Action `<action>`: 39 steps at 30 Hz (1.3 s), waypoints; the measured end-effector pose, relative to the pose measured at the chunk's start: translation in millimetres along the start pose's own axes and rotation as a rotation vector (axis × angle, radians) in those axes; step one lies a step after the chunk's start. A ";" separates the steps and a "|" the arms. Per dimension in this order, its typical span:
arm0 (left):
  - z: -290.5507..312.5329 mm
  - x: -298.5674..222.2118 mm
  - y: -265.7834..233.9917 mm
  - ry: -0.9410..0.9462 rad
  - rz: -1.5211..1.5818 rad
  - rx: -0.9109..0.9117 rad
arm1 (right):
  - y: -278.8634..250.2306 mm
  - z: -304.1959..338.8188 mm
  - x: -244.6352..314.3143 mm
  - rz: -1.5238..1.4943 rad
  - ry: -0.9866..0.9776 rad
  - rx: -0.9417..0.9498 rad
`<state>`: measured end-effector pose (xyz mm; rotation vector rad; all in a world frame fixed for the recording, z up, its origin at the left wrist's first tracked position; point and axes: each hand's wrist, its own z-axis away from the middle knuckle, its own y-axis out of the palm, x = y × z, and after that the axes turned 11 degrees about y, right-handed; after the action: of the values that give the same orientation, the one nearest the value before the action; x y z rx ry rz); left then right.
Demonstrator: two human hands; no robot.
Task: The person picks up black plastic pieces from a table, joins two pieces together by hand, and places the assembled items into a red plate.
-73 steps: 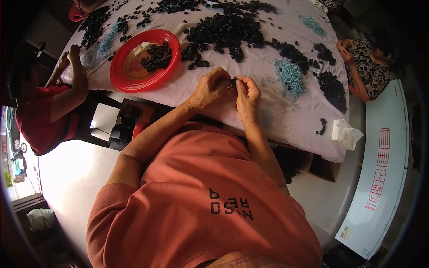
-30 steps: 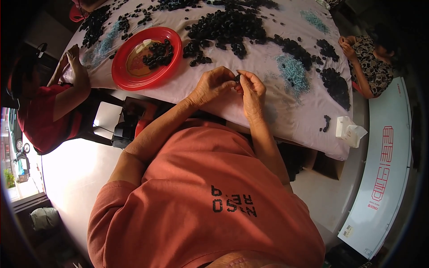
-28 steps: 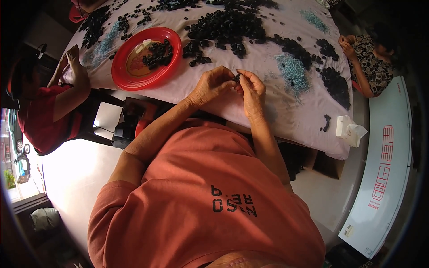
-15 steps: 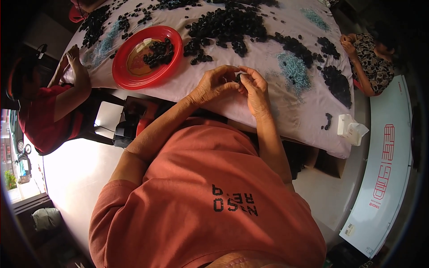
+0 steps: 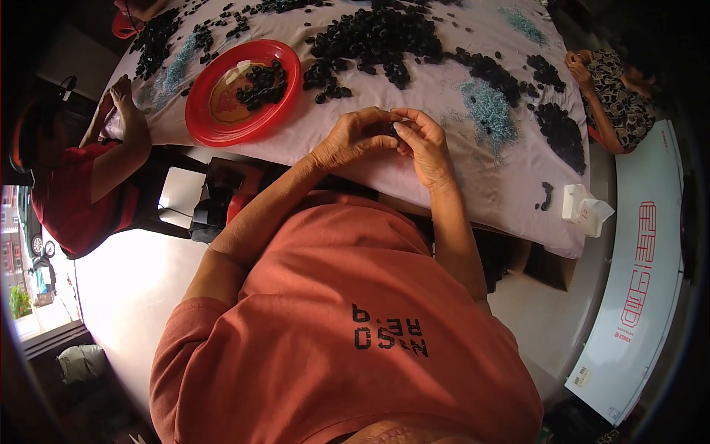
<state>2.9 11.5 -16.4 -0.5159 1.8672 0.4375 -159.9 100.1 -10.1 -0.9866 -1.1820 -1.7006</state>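
Observation:
Just over the near edge of the cloth-covered table, my left hand (image 5: 350, 140) and my right hand (image 5: 424, 148) meet at the fingertips. Between them is a small black piece (image 5: 393, 129), mostly covered by the fingers. Both hands are closed in a pinch around it; its exact kind is too small to make out. To the left of my hands lies a round red tray (image 5: 194, 122) with a heap of small black rounded pieces (image 5: 262, 85) in its right part. Beyond my hands spreads a large pile of similar black pieces (image 5: 377, 37).
Right of my hands, tiny light-blue pieces (image 5: 488, 115) lie scattered beside more black pieces (image 5: 558, 137). A tissue box (image 5: 580, 211) stands at the table's right corner. One person in red (image 5: 89, 177) sits at left, another in a patterned top (image 5: 621, 103) at right, near a long white cabinet (image 5: 636, 281).
My fingers have shifted slightly around the black piece, and my right hand is tilted a little differently. The view has moved slightly; the tray and piles look the same.

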 end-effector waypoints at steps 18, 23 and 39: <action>3.3 5.3 -0.6 0.002 -0.170 -0.051 | -3.3 -0.9 2.8 0.044 0.065 0.061; 3.4 2.4 0.2 -0.025 -0.122 -0.040 | -6.6 -1.0 2.0 0.037 0.066 0.080; 4.0 -3.9 2.1 0.121 -0.506 -0.049 | -8.3 -1.6 -0.7 0.028 0.071 0.078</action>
<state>6.0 15.9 -14.0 -1.0340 1.7599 0.1146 -167.6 100.5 -13.7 -0.8849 -1.1738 -1.6419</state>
